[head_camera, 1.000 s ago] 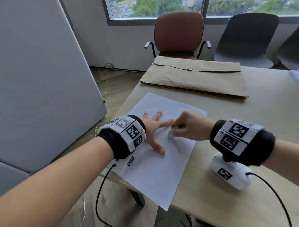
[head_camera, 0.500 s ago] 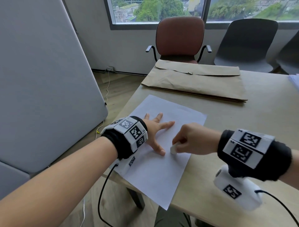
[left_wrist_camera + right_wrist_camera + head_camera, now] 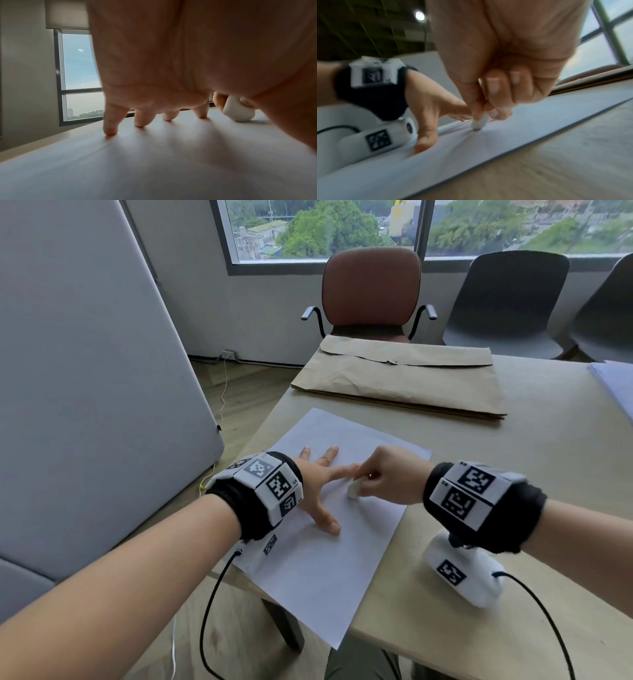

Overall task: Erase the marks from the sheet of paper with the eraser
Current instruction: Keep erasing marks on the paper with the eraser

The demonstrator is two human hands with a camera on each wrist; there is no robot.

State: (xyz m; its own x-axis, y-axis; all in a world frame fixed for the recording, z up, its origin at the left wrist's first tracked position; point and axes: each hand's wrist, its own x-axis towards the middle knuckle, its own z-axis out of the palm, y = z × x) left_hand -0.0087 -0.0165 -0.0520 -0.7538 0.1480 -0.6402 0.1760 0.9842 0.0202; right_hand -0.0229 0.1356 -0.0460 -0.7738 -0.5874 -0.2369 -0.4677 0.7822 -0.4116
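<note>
A white sheet of paper (image 3: 325,570) lies at the near left corner of the wooden table (image 3: 513,474). My left hand (image 3: 320,484) presses flat on the sheet (image 3: 154,162) with fingers spread, and its fingertips (image 3: 109,132) touch the paper. My right hand (image 3: 383,477) pinches a small white eraser (image 3: 353,491) and holds its lower end against the sheet (image 3: 488,155), just right of the left forefinger. The eraser (image 3: 480,122) shows between thumb and fingers (image 3: 494,86), and again in the left wrist view (image 3: 238,111). I see no marks on the paper.
A large brown paper envelope (image 3: 404,378) lies across the far side of the table. A brown armchair (image 3: 371,292) and dark chairs (image 3: 507,302) stand behind it. A grey partition (image 3: 85,371) stands at the left. More pale paper (image 3: 616,385) lies at the right edge.
My right hand slid the eraser toward me half a second ago and has now pushed it back away, close to the left forefinger. The left hand stays pressed on the sheet.
</note>
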